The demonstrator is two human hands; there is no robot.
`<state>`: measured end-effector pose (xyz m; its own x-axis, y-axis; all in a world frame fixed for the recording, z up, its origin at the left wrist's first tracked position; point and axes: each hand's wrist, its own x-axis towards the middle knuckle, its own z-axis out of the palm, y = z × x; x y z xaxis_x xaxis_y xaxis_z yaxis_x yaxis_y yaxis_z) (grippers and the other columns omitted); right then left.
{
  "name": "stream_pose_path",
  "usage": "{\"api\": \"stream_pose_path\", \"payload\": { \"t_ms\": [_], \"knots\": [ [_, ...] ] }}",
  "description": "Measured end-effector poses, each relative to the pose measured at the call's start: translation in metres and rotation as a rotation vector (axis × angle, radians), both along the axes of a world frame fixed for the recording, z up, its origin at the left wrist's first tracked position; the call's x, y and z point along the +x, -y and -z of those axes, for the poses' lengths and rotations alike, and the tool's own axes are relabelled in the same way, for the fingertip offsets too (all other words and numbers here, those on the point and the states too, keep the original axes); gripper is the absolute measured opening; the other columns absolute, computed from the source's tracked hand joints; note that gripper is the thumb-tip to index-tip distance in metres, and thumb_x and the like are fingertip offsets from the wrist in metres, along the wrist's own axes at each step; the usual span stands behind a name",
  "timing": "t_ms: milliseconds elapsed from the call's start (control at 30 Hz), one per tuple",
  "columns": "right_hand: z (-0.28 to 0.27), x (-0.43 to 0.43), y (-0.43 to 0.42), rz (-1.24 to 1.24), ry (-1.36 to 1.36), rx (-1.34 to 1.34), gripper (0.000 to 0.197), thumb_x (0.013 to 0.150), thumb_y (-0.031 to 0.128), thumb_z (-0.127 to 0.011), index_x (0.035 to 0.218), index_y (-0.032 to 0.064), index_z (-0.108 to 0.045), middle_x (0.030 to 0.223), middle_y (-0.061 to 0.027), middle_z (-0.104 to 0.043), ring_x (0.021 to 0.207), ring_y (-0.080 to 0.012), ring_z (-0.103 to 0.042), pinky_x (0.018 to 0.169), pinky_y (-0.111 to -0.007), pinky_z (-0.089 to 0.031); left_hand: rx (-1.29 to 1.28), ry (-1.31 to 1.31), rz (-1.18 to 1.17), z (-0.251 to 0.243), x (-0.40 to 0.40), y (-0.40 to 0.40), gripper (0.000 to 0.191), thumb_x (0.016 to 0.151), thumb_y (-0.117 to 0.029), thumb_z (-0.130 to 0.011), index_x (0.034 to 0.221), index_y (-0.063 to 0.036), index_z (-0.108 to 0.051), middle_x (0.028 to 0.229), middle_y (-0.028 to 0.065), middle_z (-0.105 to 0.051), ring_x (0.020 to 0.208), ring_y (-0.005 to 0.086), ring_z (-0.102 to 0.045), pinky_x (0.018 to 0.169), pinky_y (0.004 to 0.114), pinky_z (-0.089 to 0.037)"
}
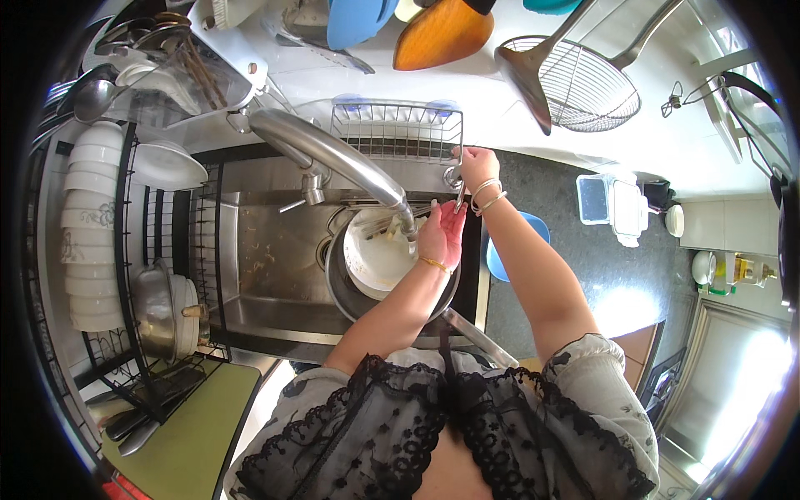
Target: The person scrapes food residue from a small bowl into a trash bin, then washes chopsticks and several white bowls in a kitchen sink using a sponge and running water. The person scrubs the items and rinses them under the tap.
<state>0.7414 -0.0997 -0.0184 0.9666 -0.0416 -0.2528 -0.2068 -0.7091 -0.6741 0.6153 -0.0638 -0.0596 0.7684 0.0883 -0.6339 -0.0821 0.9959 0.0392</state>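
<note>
My left hand (445, 234) is held palm up, fingers loosely cupped, beside the mouth of the stainless steel faucet (340, 159). My right hand (480, 165) is closed over the top of a metal soap dispenser pump (461, 199) at the sink's back right rim. The pump's spout points down at my left palm. Below my left hand, a white bowl (375, 256) with whitish liquid and utensils sits inside a dark pan (337, 294) in the steel sink (269, 250). My left wrist and forearm hide part of both.
A black dish rack (128, 250) with stacked white bowls (94, 231) stands left, above a green board (206, 431). A wire basket (397, 131) hangs behind the sink. A blue container (534, 228) and clear lidded boxes (612, 203) are right. A skimmer (587, 87) hangs overhead.
</note>
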Motion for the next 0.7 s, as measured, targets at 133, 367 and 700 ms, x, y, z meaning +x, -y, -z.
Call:
{"api": "stream_pose_path", "payload": {
  "t_ms": [133, 367, 700],
  "knots": [
    [0.012, -0.003, -0.001, 0.017, 0.032, -0.006, 0.027, 0.072, 0.025, -0.047, 0.071, 0.0033, -0.064, 0.069, -0.0209, -0.058, 0.069, -0.0359, -0.057, 0.067, -0.037, -0.046, -0.013, 0.016, -0.014, 0.005, -0.006, 0.001, 0.028, 0.089, -0.022, -0.039, 0.087, 0.0037, -0.051, 0.088, 0.014, -0.057, 0.084, 0.024, -0.057, 0.079, 0.03, -0.048],
    [0.02, -0.007, -0.005, 0.045, 0.131, 0.009, 0.03, 0.074, 0.026, -0.046, 0.071, 0.0017, -0.063, 0.07, -0.023, -0.056, 0.071, -0.0372, -0.056, 0.067, -0.039, -0.045, -0.057, -0.004, -0.037, 0.022, -0.014, 0.004, 0.026, 0.089, -0.02, -0.038, 0.089, 0.0027, -0.051, 0.088, 0.0144, -0.058, 0.086, 0.0245, -0.057, 0.08, 0.03, -0.049],
    [0.02, -0.054, 0.022, 0.586, 0.163, 1.046, 0.026, 0.083, 0.026, -0.045, 0.083, 0.0019, -0.053, 0.07, -0.0076, -0.053, 0.064, -0.0159, -0.051, 0.06, -0.027, -0.042, -0.032, 0.05, 0.281, 0.016, -0.091, -0.015, 0.022, 0.088, -0.016, -0.042, 0.081, 0.0023, -0.052, 0.083, 0.0129, -0.058, 0.084, 0.0237, -0.057, 0.078, 0.03, -0.049]
  ]
}}
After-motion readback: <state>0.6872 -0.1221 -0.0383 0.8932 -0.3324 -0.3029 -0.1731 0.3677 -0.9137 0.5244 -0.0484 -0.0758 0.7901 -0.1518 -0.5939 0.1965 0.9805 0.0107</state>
